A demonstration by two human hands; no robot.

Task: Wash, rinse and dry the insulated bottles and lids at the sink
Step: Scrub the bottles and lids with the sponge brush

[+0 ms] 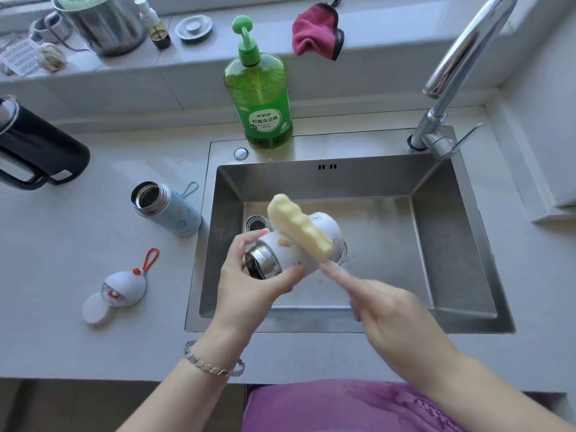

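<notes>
Over the steel sink (461, 244) my left hand (249, 285) grips a white insulated bottle (290, 247) near its open steel mouth, holding it on its side. My right hand (386, 310) holds a sponge brush by its handle, and the pale yellow sponge head (296, 227) lies against the bottle's side. A light blue bottle (168, 210) stands open on the counter left of the sink. In front of it lie a grey lid with a red loop (124, 285) and a white round lid (96, 308).
A green dish soap pump bottle (258, 92) stands behind the sink, and the faucet (452, 73) rises at the back right. A black jug (34, 148) is at the far left. A pink cloth (314, 31) and a metal pot (103, 23) rest on the ledge. The drain (256, 223) shows in the basin.
</notes>
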